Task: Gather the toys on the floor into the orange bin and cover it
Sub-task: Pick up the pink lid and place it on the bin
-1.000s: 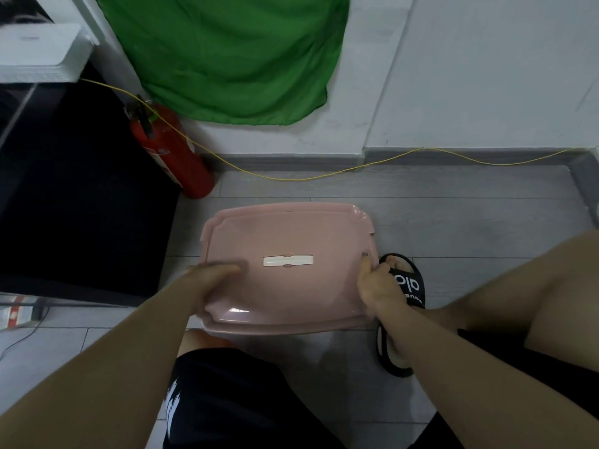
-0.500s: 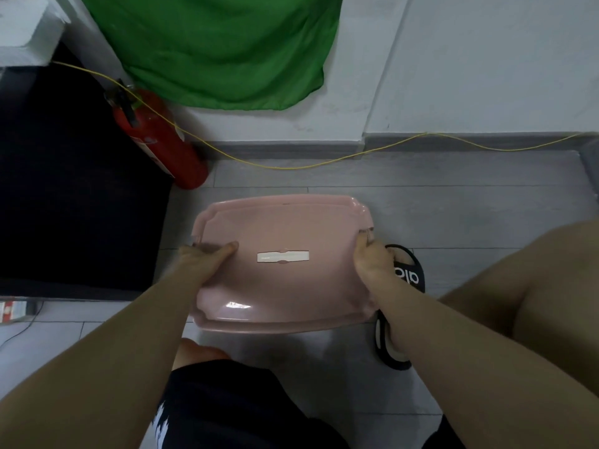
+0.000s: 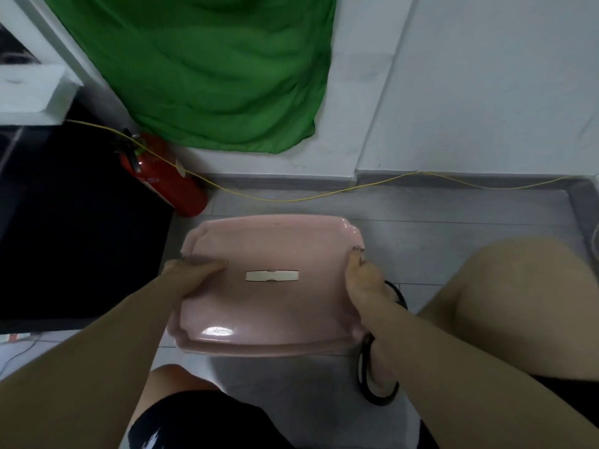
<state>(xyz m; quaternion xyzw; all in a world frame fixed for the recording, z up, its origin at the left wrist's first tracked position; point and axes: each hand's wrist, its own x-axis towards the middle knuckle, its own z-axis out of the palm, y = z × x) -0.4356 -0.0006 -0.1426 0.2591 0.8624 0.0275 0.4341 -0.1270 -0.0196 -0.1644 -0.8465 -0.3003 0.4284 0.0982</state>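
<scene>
The lid (image 3: 272, 280) is gripped at both side edges by the left hand (image 3: 191, 270) and right hand (image 3: 363, 280); uneven pressing could leave one corner unseated.

Lid label (image 3: 272, 276): I am seeing a pale strip at the centre of the frame, on the pink lid (image 3: 275, 306), and it is showing no print I can read.
Fire extinguisher (image 3: 168, 186): I am making out a small tag on the red body, left of centre, too blurred to read.
Sandal (image 3: 377, 384): my right hand (image 3: 366, 283) is hiding its strap; no letters showing.
</scene>
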